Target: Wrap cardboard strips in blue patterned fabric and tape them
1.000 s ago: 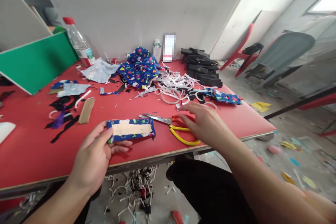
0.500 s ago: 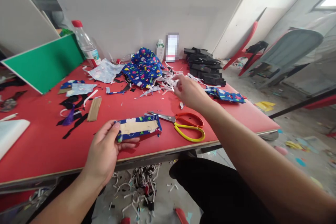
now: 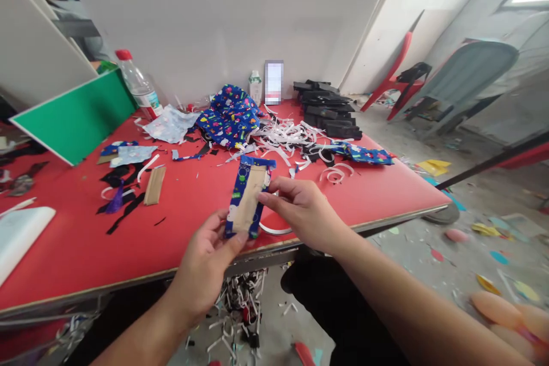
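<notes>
My left hand [image 3: 206, 263] pinches the lower end of a small blue patterned fabric piece [image 3: 247, 194] wrapped round a tan card, held upright just above the front edge of the red table [image 3: 86, 251]. My right hand [image 3: 304, 211] is closed in a pinch at the piece's upper right side. A white elastic strip [image 3: 272, 230] loops out from under that hand. The scissors are out of sight.
A heap of white strips [image 3: 287, 137] and blue patterned cloth [image 3: 229, 114] lie mid-table, with stacked black pieces [image 3: 328, 108] behind. A bottle [image 3: 137, 84] and a green board [image 3: 72, 117] stand at the left. A tan card strip [image 3: 154, 185] lies nearby. Chairs [image 3: 467, 77] stand at the right.
My right hand went from the scissors to the strip heap and came back with a white strip. My left hand lifted the fabric piece and turned it from flat to upright.
</notes>
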`<state>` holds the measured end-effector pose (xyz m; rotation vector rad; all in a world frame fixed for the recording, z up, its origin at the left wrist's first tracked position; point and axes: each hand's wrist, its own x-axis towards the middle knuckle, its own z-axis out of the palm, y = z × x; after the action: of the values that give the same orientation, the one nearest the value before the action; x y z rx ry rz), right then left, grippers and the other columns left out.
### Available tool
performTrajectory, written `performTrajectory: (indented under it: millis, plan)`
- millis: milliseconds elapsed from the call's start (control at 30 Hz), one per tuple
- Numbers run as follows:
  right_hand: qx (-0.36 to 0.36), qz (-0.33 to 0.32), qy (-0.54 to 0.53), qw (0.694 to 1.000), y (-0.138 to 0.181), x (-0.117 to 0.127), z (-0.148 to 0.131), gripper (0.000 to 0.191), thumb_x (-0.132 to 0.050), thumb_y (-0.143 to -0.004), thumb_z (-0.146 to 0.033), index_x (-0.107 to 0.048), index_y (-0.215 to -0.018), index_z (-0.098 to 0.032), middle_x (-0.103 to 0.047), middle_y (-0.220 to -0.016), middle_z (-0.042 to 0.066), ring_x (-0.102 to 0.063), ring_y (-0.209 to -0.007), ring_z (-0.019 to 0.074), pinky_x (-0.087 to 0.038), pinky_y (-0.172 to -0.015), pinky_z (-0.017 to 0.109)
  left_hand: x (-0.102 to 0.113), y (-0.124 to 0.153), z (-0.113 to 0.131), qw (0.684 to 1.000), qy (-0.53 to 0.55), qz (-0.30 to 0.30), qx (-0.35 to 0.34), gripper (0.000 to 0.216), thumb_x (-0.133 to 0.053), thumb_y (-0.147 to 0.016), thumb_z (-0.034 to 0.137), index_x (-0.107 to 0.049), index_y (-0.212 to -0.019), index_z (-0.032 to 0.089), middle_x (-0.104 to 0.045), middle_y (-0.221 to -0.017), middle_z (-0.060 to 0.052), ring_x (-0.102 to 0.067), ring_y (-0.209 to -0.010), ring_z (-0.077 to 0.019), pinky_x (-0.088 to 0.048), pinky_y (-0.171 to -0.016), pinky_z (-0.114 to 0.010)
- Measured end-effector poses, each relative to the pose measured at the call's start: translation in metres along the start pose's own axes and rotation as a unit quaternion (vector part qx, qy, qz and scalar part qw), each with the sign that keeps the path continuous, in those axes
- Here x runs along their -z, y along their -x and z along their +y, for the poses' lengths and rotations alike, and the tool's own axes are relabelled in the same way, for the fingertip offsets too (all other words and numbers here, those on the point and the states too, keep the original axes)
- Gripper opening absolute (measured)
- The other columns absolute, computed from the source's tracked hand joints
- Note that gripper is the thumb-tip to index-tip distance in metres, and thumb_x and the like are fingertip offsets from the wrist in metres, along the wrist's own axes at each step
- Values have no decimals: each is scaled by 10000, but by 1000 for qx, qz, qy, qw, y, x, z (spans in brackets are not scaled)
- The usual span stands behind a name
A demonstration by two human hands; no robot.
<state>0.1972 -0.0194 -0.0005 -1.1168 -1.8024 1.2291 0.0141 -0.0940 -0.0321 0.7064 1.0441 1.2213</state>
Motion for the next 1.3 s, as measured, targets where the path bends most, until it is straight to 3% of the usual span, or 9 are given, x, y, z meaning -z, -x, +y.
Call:
performTrajectory:
  millis: [200, 533, 600, 667, 800, 900, 1100, 1200, 1300]
  plan:
    - [85, -169, 133, 973, 18, 14, -12, 199, -561, -1064, -302, -660, -930, -192, -700, -916, 32, -590, -787, 162, -431, -695, 292, 14, 0, 22, 992, -67, -28, -103, 323, -715, -951, 534, -789, -998, 223, -762, -913, -52, -696, -816, -180, -588, -765, -266]
    - [182, -194, 239, 934, 30, 8, -12, 149, -601, -1051, -225, -714, -967, -176, -700, -902, 34, -620, -730, 152, -433, -624, 287, 10, 14, 44, 932, -328, -106, -114, 408, -562, -1047, 534, -761, -868, 226, -610, -666, 6, -504, -544, -110, -401, -487, -220]
    - [182, -169, 230, 941, 30, 13, -13, 126, -669, -1020, -246, -746, -1097, -181, -709, -1011, 56, -674, -840, 165, -499, -701, 281, 11, 12, 44, 917, -376, -71, -115, 417, -570, -1044, 532, -732, -816, 222, -559, -575, 25, -486, -483, -101, -382, -452, -209]
    - [184, -91, 222, 953, 29, 20, -12, 349, -773, -955, -287, -721, -1291, -213, -699, -1142, 73, -690, -912, 172, -536, -737, 278, 15, 9, 40, 927, -363, -16, -93, 456, -562, -1037, 570, -693, -777, 219, -541, -505, 32, -496, -433, -103, -377, -418, -199]
    - [185, 73, 216, 956, 23, 36, -4, 430, -854, -880, -329, -755, -1288, -237, -717, -976, 26, -576, -645, 114, -474, -551, 253, 25, 1, 31, 975, -214, 52, -33, 462, -663, -955, 625, -660, -757, 208, -612, -530, 11, -567, -423, -125, -424, -383, -196]
    - [193, 65, 207, 957, 19, 40, 5, 267, -822, -914, -306, -813, -1168, -224, -726, -806, -9, -538, -590, 101, -473, -575, 258, 26, -1, 30, 990, -122, 63, -13, 424, -814, -840, 591, -697, -825, 185, -684, -654, -13, -632, -488, -139, -462, -389, -197]
    - [176, 101, 113, 973, 15, 32, 17, 323, -836, -878, -259, -820, -1199, -225, -732, -777, -4, -559, -617, 109, -455, -561, 262, 22, -1, 26, 998, -63, 30, 13, 329, -870, -821, 469, -723, -905, 187, -727, -738, -26, -684, -554, -158, -520, -451, -210]
    - [137, 115, -51, 982, 13, 20, 22, 211, -821, -895, -283, -850, -1104, -269, -688, -699, -24, -511, -562, 86, -396, -499, 233, 22, 3, 21, 997, -74, -14, 11, 284, -818, -886, 469, -774, -989, 208, -729, -762, -24, -699, -586, -147, -533, -493, -194]
    - [95, 97, -256, 957, 9, 7, 27, 132, -779, -951, -375, -860, -1036, -317, -633, -609, -48, -470, -512, 65, -368, -470, 200, 21, 9, 16, 995, -71, -61, 15, 241, -798, -912, 458, -817, -1059, 268, -787, -1061, -55, -735, -613, -136, -540, -510, -193]
